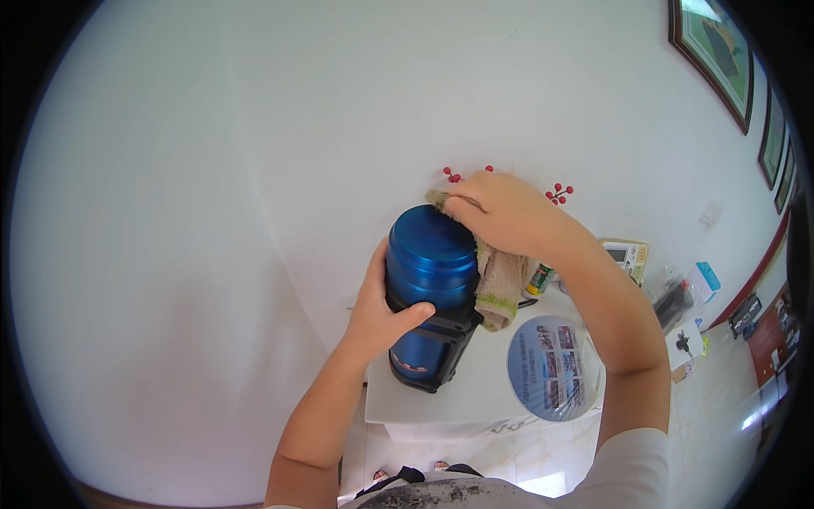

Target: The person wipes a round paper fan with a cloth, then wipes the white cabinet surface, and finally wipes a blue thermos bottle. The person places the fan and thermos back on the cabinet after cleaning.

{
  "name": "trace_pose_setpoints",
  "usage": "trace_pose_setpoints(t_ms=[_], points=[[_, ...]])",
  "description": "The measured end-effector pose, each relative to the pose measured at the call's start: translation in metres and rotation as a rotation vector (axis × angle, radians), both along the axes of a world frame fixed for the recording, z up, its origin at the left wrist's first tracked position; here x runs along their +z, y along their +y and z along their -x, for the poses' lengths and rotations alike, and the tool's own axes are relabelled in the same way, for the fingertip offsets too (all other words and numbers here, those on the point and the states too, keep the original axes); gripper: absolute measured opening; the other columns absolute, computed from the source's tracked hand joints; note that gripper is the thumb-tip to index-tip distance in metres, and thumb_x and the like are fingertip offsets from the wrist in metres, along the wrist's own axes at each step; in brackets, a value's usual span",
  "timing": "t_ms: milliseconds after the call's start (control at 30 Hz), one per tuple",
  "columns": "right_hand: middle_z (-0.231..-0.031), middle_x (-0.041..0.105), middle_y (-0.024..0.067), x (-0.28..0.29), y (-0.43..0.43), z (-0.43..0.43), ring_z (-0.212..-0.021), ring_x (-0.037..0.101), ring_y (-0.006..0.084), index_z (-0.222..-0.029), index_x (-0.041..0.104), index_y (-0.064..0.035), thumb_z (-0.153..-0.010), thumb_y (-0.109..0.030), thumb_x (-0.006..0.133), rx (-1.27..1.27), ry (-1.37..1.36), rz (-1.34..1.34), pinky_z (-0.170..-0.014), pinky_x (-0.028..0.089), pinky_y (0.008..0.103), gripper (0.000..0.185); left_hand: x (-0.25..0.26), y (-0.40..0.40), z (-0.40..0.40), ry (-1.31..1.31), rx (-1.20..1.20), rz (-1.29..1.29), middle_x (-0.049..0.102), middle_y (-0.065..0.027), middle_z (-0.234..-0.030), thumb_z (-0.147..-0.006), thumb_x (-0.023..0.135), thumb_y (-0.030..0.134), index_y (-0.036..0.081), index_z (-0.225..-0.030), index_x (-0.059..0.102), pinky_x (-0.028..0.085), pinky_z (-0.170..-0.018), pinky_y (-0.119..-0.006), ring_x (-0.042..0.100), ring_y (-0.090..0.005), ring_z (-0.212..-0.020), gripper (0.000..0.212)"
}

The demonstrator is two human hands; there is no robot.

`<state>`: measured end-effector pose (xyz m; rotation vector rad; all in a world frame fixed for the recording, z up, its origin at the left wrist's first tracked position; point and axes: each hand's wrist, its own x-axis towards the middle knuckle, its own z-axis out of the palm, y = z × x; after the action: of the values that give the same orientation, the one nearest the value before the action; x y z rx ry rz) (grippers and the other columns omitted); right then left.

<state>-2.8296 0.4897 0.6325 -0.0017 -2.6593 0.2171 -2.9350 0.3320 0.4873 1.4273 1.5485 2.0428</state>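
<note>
My left hand (381, 312) grips the side of a large blue metal vacuum flask (432, 238) with black trim, its thumb lying across the black band. The flask leans somewhat, above the left part of a white cabinet top. At the flask's upper right edge, my right hand (496, 210) holds a beige-brown cloth (501, 286) with green stripes. One end of the cloth pokes out beyond the fingers by the flask's top, and the rest hangs along its right side. Whether the flask's base touches the cabinet cannot be told.
On the white cabinet (407, 407) lies a round printed fan (553, 369). Behind it stand a green and yellow can (538, 280) and a device with a small screen (626, 254). Red artificial berries (559, 193) show against the wall. A plastic bag (675, 302) is further right.
</note>
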Motion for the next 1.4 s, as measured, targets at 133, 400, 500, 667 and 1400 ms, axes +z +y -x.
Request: trace_pose_setpoints(t_ms=[133,400,500,667,1400], points=[[-0.082,0.058,0.0193,-0.030,0.008,-0.030,-0.082,0.056,0.0371,-0.085,0.057,0.0009,-0.092,-0.028,0.041,-0.086,-0.024,0.222,-0.074,0.045,0.0442,0.034,-0.001,0.003,0.000,0.005,-0.008,-0.019,0.038,-0.0174,-0.136,-0.066,0.079,0.040,0.000,-0.141,0.022,0.031,-0.106,-0.041,0.038,-0.0284,-0.128,0.103],[-0.093,0.058,0.0138,-0.095,-0.011,-0.055,-0.079,0.057,0.0338,-0.101,0.057,-0.0007,-0.087,-0.015,0.055,-0.064,0.431,0.250,-0.068,0.047,0.0387,0.019,-0.001,0.003,-0.003,0.005,0.004,-0.022,0.039,-0.0170,-0.136,-0.067,0.078,0.038,0.000,-0.141,0.022,0.032,-0.106,-0.041,0.038,-0.0282,-0.128,0.101],[-0.094,0.058,0.0102,-0.087,-0.026,-0.055,-0.079,0.059,0.0295,-0.107,0.059,-0.0038,-0.082,-0.011,0.060,-0.055,0.587,0.187,-0.066,0.048,0.0356,0.025,0.001,0.002,-0.004,0.001,-0.003,-0.005,0.039,-0.0166,-0.136,-0.067,0.078,0.038,0.000,-0.141,0.022,0.032,-0.105,-0.041,0.038,-0.0278,-0.128,0.100],[-0.095,0.058,0.0057,-0.085,-0.052,-0.049,-0.076,0.059,0.0222,-0.098,0.065,-0.0119,-0.068,-0.009,0.068,0.073,0.599,-0.128,-0.061,0.048,0.0326,0.030,0.003,0.002,-0.005,-0.036,-0.022,-0.005,0.039,-0.0162,-0.135,-0.066,0.079,0.038,0.000,-0.141,0.022,0.033,-0.105,-0.040,0.039,-0.0275,-0.127,0.102],[-0.099,0.056,0.0040,-0.087,-0.046,-0.042,-0.074,0.060,0.0200,-0.090,0.066,-0.0150,-0.064,-0.007,0.069,0.000,0.721,-0.035,-0.064,0.050,0.0313,0.027,-0.001,0.001,-0.001,0.020,-0.012,-0.028,0.040,-0.0173,-0.135,-0.068,0.079,0.037,-0.001,-0.141,0.021,0.032,-0.105,-0.040,0.039,-0.0278,-0.126,0.101]])
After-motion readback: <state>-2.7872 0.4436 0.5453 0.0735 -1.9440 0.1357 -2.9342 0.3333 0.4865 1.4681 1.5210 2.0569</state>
